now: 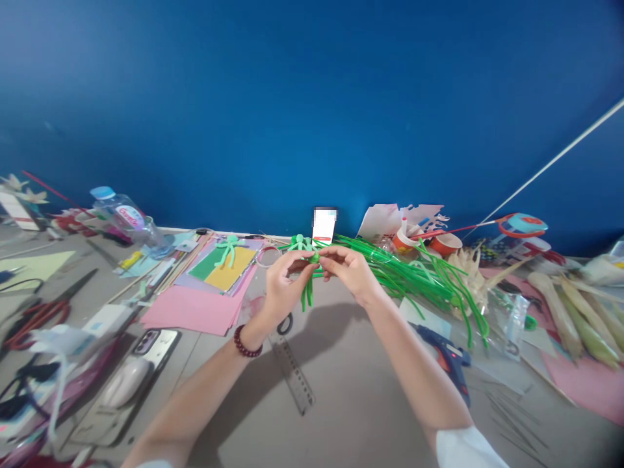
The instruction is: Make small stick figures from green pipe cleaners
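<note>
Above the middle of the table, my left hand (285, 281) and my right hand (351, 273) meet with fingertips pinched on a bright green pipe cleaner piece (316, 258). Green strands (306, 298) hang down below my left fingers. My fingers partly hide the shape of the piece. Just behind my left hand is a light green figure (299, 242) of bent pipe cleaner. Another such figure (229, 249) lies on green and yellow sheets to the left. A bundle of long green pipe cleaners (409, 276) spreads out to the right of my right hand.
A lit phone (324, 225) leans against the blue wall. A clear ruler (295, 377) lies below my hands. Rightward are a glue gun (447, 356), paper cups (445, 244) and corn husks (585, 318). Leftward are pink paper (195, 312), a bottle (124, 213) and red-handled scissors (41, 318).
</note>
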Motion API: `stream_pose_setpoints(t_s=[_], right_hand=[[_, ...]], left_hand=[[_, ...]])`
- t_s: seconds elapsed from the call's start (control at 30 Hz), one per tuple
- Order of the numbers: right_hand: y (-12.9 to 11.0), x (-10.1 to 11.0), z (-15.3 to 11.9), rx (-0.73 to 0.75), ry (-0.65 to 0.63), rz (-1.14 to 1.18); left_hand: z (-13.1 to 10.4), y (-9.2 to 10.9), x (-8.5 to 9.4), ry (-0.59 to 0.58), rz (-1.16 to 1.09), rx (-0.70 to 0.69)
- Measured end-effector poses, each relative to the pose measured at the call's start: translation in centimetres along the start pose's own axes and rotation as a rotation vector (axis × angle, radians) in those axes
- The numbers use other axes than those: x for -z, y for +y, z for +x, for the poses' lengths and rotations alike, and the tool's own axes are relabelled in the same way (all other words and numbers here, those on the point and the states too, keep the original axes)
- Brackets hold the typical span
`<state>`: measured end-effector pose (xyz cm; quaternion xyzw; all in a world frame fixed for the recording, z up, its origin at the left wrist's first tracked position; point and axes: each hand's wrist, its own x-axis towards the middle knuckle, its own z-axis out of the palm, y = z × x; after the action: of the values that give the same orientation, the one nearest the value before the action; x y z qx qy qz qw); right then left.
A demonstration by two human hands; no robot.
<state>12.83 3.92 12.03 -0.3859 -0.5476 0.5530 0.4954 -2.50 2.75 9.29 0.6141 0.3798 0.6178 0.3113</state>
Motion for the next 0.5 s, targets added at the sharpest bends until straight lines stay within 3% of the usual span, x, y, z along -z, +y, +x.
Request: stream_pose_setpoints(t_s=[0.1,0.2,0.37,0.5], right_hand=[[-0.06,-0.14,-0.04,-0.002,0.028,0.021],[-0.05,-0.31,-0.06,0.01,0.049,0.016],[0.42,-0.24,0.17,0.008,0.059,0.018],[0.54,-0.01,0.27,-0.005,0.059,0.059]], left_hand=[[0.28,0.18,-0.28,0.02,-0.226,0.233],[0.56,0.15,-0.41,-0.032,-0.388,0.386],[0.77,0.15,-0.16,-0.137,-0.513,0.517],[0.89,0.31,0.17,-0.218,-0.529,0.53]])
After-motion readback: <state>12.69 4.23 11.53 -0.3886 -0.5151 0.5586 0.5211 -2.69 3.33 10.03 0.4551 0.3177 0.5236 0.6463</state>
